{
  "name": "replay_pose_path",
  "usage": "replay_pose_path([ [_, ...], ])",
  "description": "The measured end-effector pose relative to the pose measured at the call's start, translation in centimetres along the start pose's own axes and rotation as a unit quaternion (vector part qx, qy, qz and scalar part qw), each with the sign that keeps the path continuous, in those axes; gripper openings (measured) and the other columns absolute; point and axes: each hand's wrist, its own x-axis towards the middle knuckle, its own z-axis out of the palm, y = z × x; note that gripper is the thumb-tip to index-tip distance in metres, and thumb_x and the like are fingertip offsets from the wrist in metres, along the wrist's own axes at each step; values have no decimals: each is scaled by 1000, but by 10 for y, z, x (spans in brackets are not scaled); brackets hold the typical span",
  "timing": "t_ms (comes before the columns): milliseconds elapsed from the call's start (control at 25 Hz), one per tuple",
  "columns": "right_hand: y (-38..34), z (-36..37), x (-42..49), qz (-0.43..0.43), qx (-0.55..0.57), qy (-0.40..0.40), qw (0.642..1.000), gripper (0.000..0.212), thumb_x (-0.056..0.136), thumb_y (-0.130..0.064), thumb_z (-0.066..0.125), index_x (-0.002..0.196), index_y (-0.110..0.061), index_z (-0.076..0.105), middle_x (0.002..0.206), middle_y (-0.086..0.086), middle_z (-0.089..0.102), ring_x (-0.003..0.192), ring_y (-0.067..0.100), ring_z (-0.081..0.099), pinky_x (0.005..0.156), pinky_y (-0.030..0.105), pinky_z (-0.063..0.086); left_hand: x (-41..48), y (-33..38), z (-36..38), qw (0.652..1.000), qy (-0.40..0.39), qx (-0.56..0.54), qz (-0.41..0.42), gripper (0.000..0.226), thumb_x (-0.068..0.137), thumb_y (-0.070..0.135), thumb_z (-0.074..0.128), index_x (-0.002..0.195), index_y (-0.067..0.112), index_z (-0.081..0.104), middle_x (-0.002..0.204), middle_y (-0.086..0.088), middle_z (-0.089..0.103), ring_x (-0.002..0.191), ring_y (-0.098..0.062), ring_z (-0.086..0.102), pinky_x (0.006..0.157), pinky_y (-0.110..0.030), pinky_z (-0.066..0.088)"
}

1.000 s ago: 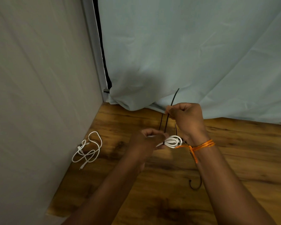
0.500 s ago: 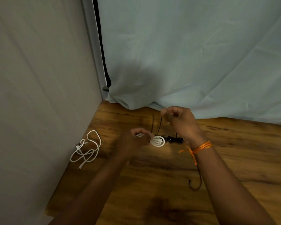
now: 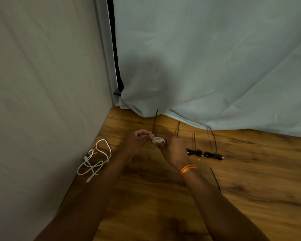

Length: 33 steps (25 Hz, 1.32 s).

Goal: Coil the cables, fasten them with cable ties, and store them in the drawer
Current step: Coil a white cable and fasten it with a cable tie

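Centre of the frame: the left hand [image 3: 139,141] and right hand [image 3: 172,149] meet over a small white coil [image 3: 158,140], each with fingers curled round one side of it, just above the wooden top [image 3: 254,192]. A black cable tie [image 3: 155,122] rises from the coil toward the pale cloth [image 3: 215,66] at the back; whether its tail has passed through its head cannot be told, since the fingers hide it.

Right of centre: two black bundles [image 3: 195,152] lie already tied, their tie tails standing up. A spare tie [image 3: 215,179] lies beside the right forearm. Lower left: a loose white cable [image 3: 94,159] lies uncoiled near the side wall. No drawer is in view.

Risks, as judged from this pose: the coil is springy, so a slackened grip on either side would probably let the loops fan out before the tie locks. A tie drawn off-centre may slide off the loops, and one pulled too hard may kink the thin cable. The right forearm may also sweep the spare tie out of reach.
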Motion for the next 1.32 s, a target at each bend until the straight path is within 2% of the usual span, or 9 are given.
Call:
replay_pose_path([
  [120, 8, 17, 11, 33, -82, 6, 996, 26, 84, -26, 70, 110, -29, 70, 114, 4, 68, 105, 27, 62, 82, 35, 51, 17, -20, -6, 998, 28, 46, -18, 25, 81, 27, 75, 105, 21, 70, 103, 1, 71, 97, -15, 66, 85, -35, 55],
  [320, 16, 38, 23, 32, -200, -63, 977, 35, 91, -28, 55, 122, -15, 63, 130, 9, 61, 126, 32, 44, 102, 43, 32, 35, -46, -7, 992, 26, 124, -13, 29, 89, 10, 63, 118, 17, 64, 117, -4, 68, 108, -19, 62, 90, -29, 49],
  [520, 25, 46, 28, 33, -281, -110, 953, 50, 88, -43, 46, 131, -20, 55, 135, 6, 56, 129, 32, 37, 100, 42, 31, 40, -55, -3, 986, 1, 165, -21, 39, 95, 7, 54, 132, 16, 55, 131, -6, 60, 119, -20, 57, 90, -20, 41],
  [640, 26, 48, 24, 36, -276, -106, 955, 70, 78, -56, 31, 124, -14, 61, 130, 9, 58, 127, 35, 40, 97, 44, 32, 37, -59, -1, 983, -28, 181, -15, 47, 93, 4, 54, 139, 16, 49, 136, -10, 56, 125, -23, 52, 95, -21, 38],
  [840, 31, 54, 22, 44, -296, -106, 948, 46, 90, -39, 57, 126, -12, 59, 136, 9, 51, 131, 33, 36, 102, 44, 30, 25, -65, 10, 971, -53, 230, -27, 59, 97, 5, 46, 151, 18, 27, 154, -8, 33, 139, -24, 36, 109, -27, 29],
  [920, 29, 56, 16, 53, -280, -93, 954, 48, 85, -35, 64, 126, -10, 59, 134, 12, 52, 126, 35, 42, 98, 44, 34, 16, -70, 9, 965, -10, 262, -2, 56, 96, 8, 47, 149, 17, 32, 152, -8, 35, 138, -24, 36, 111, -31, 30],
  [1080, 28, 61, -11, 60, -242, -3, 968, 42, 62, -19, 84, 97, -13, 62, 101, 10, 59, 93, 32, 56, 76, 41, 47, -11, -78, -6, 926, 138, 350, 38, 36, 93, 14, 53, 128, 13, 57, 136, -11, 51, 120, -30, 51, 100, -38, 41],
  [1200, 24, 67, -40, 43, -204, 23, 978, 35, 70, -21, 75, 100, -15, 59, 103, 8, 55, 93, 29, 53, 80, 41, 47, -35, -90, -25, 885, 215, 408, 65, 23, 87, 7, 61, 109, 6, 65, 116, -17, 60, 104, -34, 56, 86, -41, 48],
  [1320, 15, 74, -60, 25, -170, -22, 985, 36, 80, -35, 53, 112, -19, 57, 115, 7, 52, 106, 30, 50, 91, 41, 43, -48, -107, -41, 841, 268, 469, 38, 25, 70, 3, 74, 93, 6, 63, 96, -18, 62, 88, -35, 56, 74, -42, 48],
])
